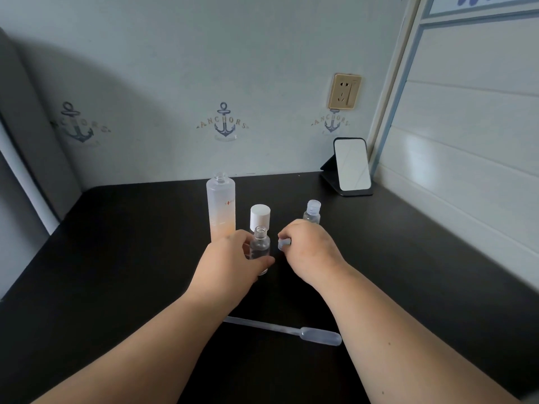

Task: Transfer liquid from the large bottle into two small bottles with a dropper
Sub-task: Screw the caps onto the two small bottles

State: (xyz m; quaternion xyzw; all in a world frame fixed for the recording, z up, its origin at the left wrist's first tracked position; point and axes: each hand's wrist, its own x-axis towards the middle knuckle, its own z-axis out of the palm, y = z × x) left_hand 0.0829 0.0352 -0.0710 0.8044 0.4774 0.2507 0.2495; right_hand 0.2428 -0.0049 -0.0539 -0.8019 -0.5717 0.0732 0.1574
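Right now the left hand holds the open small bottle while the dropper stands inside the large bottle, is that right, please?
Not quite: the head view shows the dropper lying flat on the table, nearer than both hands. The left hand does hold the open small bottle; the large bottle is open.

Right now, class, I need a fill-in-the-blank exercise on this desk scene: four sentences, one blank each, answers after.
1. The left hand holds a small bottle whose neck is ____.
2. The right hand pinches a small ____.
3. The dropper lies on the ____.
4. The large bottle stands without its ____.

Answers: open; cap; desk; cap
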